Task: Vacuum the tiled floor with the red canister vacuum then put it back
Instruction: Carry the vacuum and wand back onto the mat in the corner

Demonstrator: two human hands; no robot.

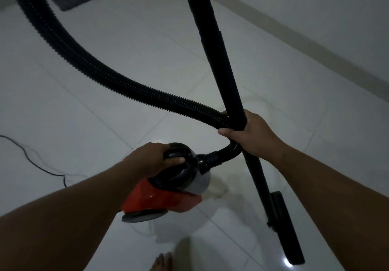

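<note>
The red canister vacuum (160,195) is gripped by its black top handle in the left hand (151,159), fingers curled. The wand (221,60) and hose (105,68) are clasped together in the right hand (252,136). The wand runs from above this hand down to the floor head (286,228) (on the tiled floor (84,123)).

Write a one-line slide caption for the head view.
Left hand grips the red canister vacuum by its handle; right hand holds black wand and ribbed hose together.
</note>
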